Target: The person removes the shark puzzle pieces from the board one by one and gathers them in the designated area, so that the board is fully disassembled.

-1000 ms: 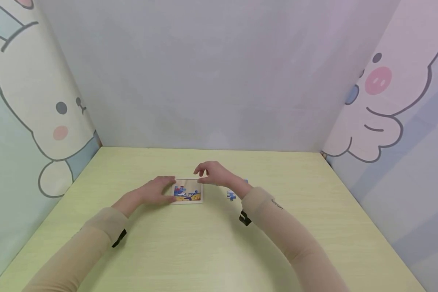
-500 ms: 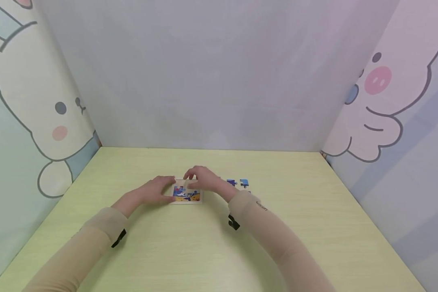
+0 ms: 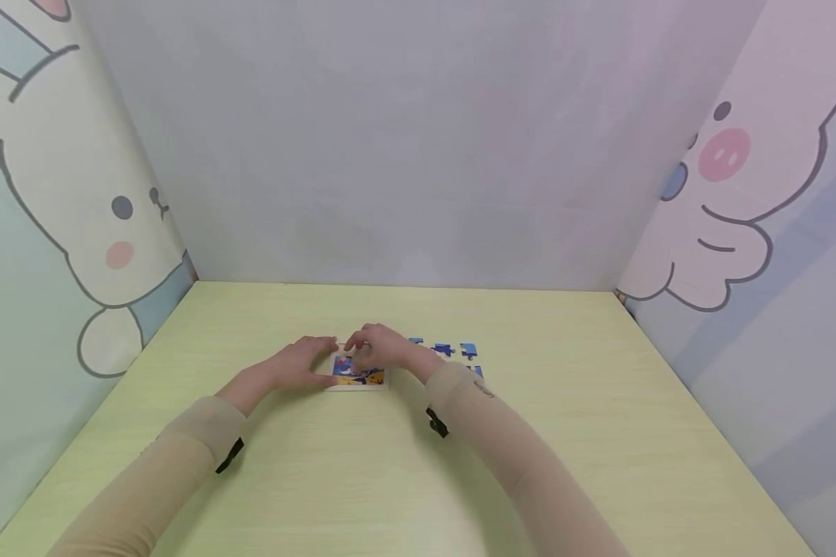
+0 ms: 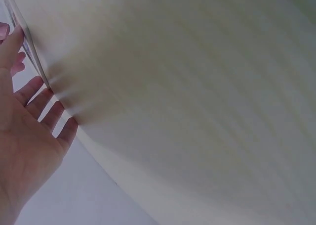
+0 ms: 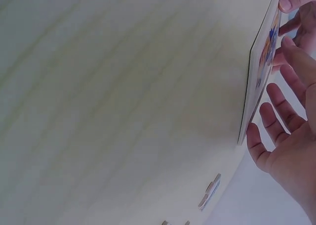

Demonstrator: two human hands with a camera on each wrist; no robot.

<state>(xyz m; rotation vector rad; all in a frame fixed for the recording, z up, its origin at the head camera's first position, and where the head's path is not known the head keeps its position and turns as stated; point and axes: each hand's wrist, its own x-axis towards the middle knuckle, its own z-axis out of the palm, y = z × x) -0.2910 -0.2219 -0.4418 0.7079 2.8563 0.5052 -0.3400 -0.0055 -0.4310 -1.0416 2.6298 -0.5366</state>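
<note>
One small jigsaw board (image 3: 358, 387) lay on the pale surface (image 3: 599, 433), with blue, red and yellow fitted pieces (image 3: 365, 378) showing across its near part. The left hand (image 3: 298, 363) had its thumb and fingers spread apart, touching the board at its left side. The right hand (image 3: 379, 348) was over the board, fingers bent and thumb angled down; its fingertips were partly hidden, so whether they pinched a piece could not be told. Loose pieces (image 3: 443, 350) lay to the right of the board, some partly hidden behind the right wrist (image 3: 421, 361). Both arms wore beige sleeves (image 3: 515, 460). Behind stood a grey backdrop (image 3: 418, 139), flanked by white cartoon figures (image 3: 49, 178).
</note>
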